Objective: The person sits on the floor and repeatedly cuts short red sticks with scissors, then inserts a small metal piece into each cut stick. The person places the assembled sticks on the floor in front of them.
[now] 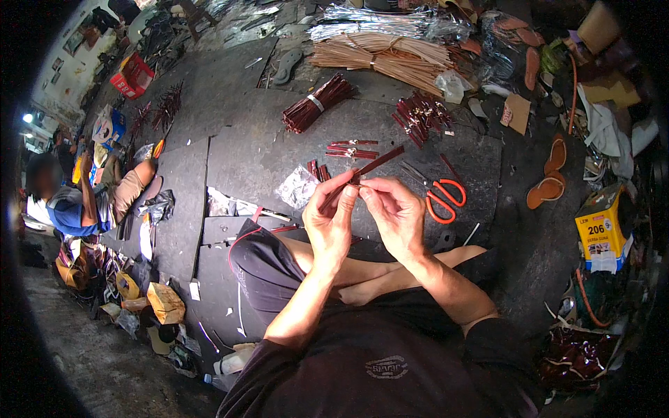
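A narrow dark red strap (382,159) is pinched between my two hands, its free end pointing up and to the right. My left hand (329,217) closes on its lower part. Thumb and fingertips of my right hand (394,214) meet the strap's middle, where the exact grip is too small to make out. Just beyond my hands lie a few dark red straps with light pieces (353,143). Beside my left hand is a clear plastic bag (295,187). Scissors with orange-red handles (447,198) rest to the right of my right hand.
Farther out lie a tied bundle of dark red strips (301,120), a pile of red straps (420,120) and tan strips (383,57). Sandals (546,189) and a yellow box (601,233) are at right. Another person (75,209) sits at left near a red box (132,76).
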Motion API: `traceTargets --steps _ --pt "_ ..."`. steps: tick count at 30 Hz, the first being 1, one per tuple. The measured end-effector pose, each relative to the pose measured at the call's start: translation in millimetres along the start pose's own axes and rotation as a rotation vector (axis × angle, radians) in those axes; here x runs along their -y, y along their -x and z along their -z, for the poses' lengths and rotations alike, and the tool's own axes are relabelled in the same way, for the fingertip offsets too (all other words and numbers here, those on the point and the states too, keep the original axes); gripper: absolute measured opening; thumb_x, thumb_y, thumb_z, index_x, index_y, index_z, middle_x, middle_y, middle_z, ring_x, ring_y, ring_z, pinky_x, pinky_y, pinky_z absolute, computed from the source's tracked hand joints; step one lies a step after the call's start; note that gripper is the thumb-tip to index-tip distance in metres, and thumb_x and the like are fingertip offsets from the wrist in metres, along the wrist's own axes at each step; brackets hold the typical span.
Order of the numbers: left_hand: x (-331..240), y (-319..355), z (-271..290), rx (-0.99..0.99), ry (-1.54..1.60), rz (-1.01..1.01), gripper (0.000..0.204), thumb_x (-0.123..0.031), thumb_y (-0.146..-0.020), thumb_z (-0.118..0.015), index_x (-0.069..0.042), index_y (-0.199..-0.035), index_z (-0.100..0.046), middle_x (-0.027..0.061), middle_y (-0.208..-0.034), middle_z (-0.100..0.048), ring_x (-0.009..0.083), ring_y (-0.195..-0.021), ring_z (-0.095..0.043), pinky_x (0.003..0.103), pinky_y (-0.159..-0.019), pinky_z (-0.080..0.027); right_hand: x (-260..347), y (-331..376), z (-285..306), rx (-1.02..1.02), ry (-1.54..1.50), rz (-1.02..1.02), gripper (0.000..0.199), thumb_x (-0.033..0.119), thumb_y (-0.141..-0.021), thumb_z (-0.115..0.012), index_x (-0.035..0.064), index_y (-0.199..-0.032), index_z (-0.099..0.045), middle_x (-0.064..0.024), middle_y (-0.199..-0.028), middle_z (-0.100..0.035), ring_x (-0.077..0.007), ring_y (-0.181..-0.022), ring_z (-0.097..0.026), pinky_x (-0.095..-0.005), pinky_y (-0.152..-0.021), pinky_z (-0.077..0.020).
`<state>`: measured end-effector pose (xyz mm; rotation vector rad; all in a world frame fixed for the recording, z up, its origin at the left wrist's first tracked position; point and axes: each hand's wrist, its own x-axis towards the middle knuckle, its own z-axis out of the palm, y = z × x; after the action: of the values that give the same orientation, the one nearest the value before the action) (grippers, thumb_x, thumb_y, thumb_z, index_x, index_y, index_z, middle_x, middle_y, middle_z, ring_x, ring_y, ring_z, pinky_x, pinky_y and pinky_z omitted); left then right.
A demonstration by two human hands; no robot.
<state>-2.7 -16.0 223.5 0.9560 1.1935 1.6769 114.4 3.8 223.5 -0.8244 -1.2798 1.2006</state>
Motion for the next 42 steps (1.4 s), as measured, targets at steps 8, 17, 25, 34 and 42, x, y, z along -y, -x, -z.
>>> traceTargets --steps 8,17,25,34,42 --pt "0.5 -4.7 3.7 0.039 -0.012 0.025 0.026 -0.008 -0.09 -0.069 0.0 -0.114 -0.064 0.0085 -0.108 -0.069 0.0117 -0.099 -0.063 0.026 -0.089 -0.05 -3.0 -3.4 2.2 -0.024 -0.072 -0.064 0.016 0.004 -0.092 -0.064 -0.0041 -0.107 -0.064 -0.0102 -0.102 -0.068 -0.013 -0.093 -0.065 -0.0255 -0.079 -0.0546" --pt "-13.0 -9.4 12.1 0.15 -0.107 0.092 0.026 -0.007 -0.09 -0.068 0.0 -0.114 -0.064 0.0083 -0.105 -0.069 0.0124 -0.096 -0.065 0.026 -0.088 -0.051 1.1 -8.9 9.9 0.05 0.104 -0.064 0.017 0.008 -0.093 -0.064 -0.0024 -0.106 -0.066 -0.0096 -0.098 -0.069 -0.0138 -0.093 -0.066 -0.027 -0.08 -0.0548" --pt "-25.9 -15.4 25.7 0.285 -0.231 0.084 0.02 -0.002 -0.089 -0.068 0.001 -0.108 -0.066 0.0062 -0.1 -0.07 0.0114 -0.091 -0.065 0.024 -0.083 -0.052 5.9 -16.9 14.1 0.062 0.4 0.116 0.02 0.011 -0.086 -0.071 0.0033 -0.104 -0.065 -0.0077 -0.093 -0.065 -0.0215 -0.09 -0.065 -0.0348 -0.084 -0.0517" --pt "-39.5 -19.5 39.2 0.431 -0.222 0.198 0.019 -0.001 -0.088 -0.069 0.001 -0.106 -0.067 0.0073 -0.099 -0.071 0.012 -0.093 -0.066 0.026 -0.085 -0.053 16.2 -20.3 30.1 0.362 0.413 0.117 0.017 0.009 -0.084 -0.071 0.0028 -0.097 -0.063 -0.011 -0.09 -0.066 -0.0257 -0.084 -0.066 -0.037 -0.077 -0.0495" --pt "-26.4 -13.0 36.3 0.293 -0.257 0.187 0.013 -0.004 -0.089 -0.068 0.001 -0.101 -0.067 0.008 -0.096 -0.071 0.0124 -0.088 -0.067 0.026 -0.081 -0.054 3.4 -15.9 27.8 0.334 0.275 -0.063 0.014 0.01 -0.09 -0.067 -0.0003 -0.099 -0.062 -0.0085 -0.09 -0.067 -0.0165 -0.085 -0.066 -0.0308 -0.078 -0.0526"
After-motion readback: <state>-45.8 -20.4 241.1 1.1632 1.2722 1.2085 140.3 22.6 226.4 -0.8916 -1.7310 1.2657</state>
